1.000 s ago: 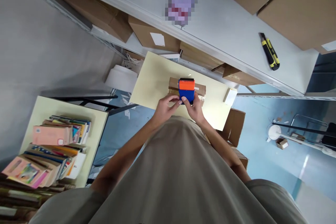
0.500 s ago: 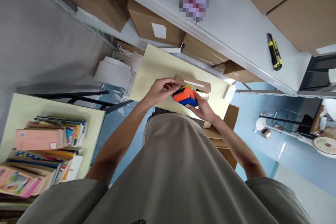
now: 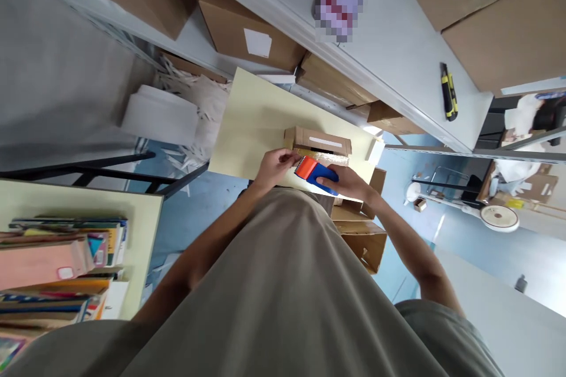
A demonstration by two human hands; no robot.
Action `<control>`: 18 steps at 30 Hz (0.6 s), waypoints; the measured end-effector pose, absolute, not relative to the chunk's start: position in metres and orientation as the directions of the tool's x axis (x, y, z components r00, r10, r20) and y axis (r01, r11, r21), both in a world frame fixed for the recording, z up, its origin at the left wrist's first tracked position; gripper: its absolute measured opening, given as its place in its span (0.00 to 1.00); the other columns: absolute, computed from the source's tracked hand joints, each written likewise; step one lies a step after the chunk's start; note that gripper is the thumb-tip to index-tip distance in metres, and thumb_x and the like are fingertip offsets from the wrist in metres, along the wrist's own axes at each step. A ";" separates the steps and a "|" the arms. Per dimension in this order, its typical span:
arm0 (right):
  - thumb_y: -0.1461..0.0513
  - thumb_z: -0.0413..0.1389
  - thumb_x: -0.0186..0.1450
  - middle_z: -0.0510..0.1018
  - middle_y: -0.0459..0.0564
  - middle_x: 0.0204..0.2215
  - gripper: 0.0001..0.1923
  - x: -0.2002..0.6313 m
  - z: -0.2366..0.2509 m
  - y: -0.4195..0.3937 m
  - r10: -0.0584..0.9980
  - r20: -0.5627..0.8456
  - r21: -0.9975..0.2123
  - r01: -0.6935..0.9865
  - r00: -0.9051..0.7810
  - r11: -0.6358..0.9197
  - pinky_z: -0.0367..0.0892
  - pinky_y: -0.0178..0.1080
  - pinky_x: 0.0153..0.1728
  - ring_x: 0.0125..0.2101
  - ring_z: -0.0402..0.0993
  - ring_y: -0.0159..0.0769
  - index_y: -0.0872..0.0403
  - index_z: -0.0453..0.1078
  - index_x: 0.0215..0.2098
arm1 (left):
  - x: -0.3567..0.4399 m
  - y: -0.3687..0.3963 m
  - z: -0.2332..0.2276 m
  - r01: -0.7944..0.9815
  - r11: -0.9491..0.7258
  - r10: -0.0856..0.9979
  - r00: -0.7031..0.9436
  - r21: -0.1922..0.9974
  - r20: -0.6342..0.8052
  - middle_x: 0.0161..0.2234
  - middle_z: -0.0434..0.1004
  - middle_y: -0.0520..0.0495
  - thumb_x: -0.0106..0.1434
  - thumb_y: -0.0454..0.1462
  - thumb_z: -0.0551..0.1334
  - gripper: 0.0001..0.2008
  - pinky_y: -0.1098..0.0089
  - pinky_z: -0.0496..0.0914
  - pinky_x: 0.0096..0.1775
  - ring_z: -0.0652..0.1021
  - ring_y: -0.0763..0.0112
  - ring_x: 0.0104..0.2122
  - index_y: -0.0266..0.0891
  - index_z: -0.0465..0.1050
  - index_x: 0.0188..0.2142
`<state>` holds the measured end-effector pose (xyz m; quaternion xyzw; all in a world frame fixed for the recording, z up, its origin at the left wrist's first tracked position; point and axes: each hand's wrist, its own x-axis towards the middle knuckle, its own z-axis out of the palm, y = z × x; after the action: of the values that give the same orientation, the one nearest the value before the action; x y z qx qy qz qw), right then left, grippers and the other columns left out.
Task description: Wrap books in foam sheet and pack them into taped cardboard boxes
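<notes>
- One blue-and-orange plastic dispenser [image 3: 325, 180], clamped in my right grip [image 3: 350, 181] beside the brown cardboard box [image 3: 322, 140], has swung its toothed edge [image 3: 299, 163] leftward.
- That puts it beside my left grip [image 3: 273, 168], whose hold I can't tell.

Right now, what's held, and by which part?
The right hand grips the tape dispenser by its blue body; the left hand is near its orange end, hold unclear.
</notes>
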<state>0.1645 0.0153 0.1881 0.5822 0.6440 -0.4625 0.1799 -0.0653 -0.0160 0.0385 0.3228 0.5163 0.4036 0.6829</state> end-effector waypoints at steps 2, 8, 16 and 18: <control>0.29 0.59 0.71 0.87 0.53 0.38 0.35 0.175 0.199 0.030 0.503 -0.824 -0.353 0.930 -0.260 -0.098 0.70 0.41 0.36 0.36 0.82 0.43 0.52 0.78 0.42 | -0.062 -0.014 0.033 -0.245 0.469 0.883 0.141 0.849 -0.447 0.30 0.85 0.45 0.60 0.55 0.76 0.21 0.66 0.76 0.36 0.81 0.66 0.31 0.40 0.86 0.34; 0.23 0.59 0.66 0.87 0.54 0.32 0.41 0.210 0.252 0.084 0.362 -0.924 -0.164 0.982 -0.120 -0.091 0.70 0.40 0.31 0.30 0.83 0.41 0.52 0.77 0.36 | -0.083 0.017 0.002 -0.310 0.433 0.873 -0.090 0.846 -0.480 0.27 0.81 0.48 0.61 0.54 0.77 0.21 0.67 0.74 0.35 0.78 0.69 0.29 0.39 0.83 0.34; 0.26 0.60 0.66 0.87 0.55 0.30 0.39 0.197 0.259 0.111 0.342 -0.938 -0.090 0.992 -0.056 -0.084 0.71 0.41 0.31 0.30 0.83 0.43 0.52 0.80 0.34 | -0.082 0.015 -0.039 -0.375 0.477 0.832 -0.098 0.795 -0.546 0.24 0.76 0.50 0.62 0.48 0.76 0.15 0.68 0.70 0.33 0.74 0.71 0.27 0.40 0.81 0.31; 0.27 0.62 0.66 0.87 0.56 0.31 0.38 0.192 0.251 0.113 0.336 -0.941 -0.063 0.995 -0.032 -0.080 0.72 0.42 0.33 0.30 0.84 0.43 0.52 0.79 0.33 | -0.078 0.012 -0.047 -0.377 0.496 0.817 -0.102 0.783 -0.567 0.24 0.76 0.50 0.62 0.48 0.76 0.15 0.68 0.69 0.32 0.74 0.71 0.26 0.40 0.81 0.31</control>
<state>0.1919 0.1128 0.2506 0.5873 0.5664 -0.4418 0.3728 -0.0781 0.0116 -0.0471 0.1902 0.5790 0.4648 0.6423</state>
